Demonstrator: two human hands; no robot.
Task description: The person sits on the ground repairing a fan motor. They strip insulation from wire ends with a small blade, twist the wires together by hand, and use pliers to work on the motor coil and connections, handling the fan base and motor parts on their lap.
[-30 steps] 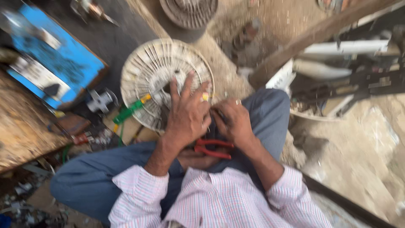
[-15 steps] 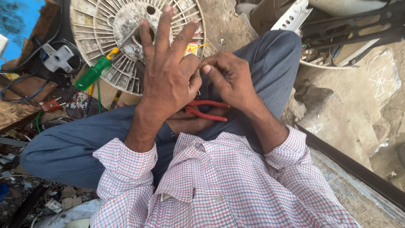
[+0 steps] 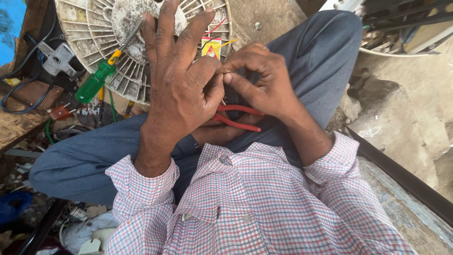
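Clearly both hands meet over the lap on something very thin, seemingly a wire end (image 3: pixel 227 72), pinched just where left thumb and right fingertips touch; it is too small to make out fully. The left hand (image 3: pixel 177 89) has thumb and forefinger closed on that spot, while its other fingers (image 3: pixel 166 28) are spread wide and point up, touching nothing. The right hand (image 3: pixel 262 78) is curled, its fingertips pressed together on the same point. To do this fine work well, I judge the pinch should stay close to the tip, wrists braced on the thighs, twisting in small turns. Red-handled pliers (image 3: pixel 236 118) lie on the lap just under the hands, not gripped. Beyond the knees sits a round white ribbed fan housing (image 3: pixel 94 28), with a green-handled screwdriver (image 3: pixel 96 82) lying across it.
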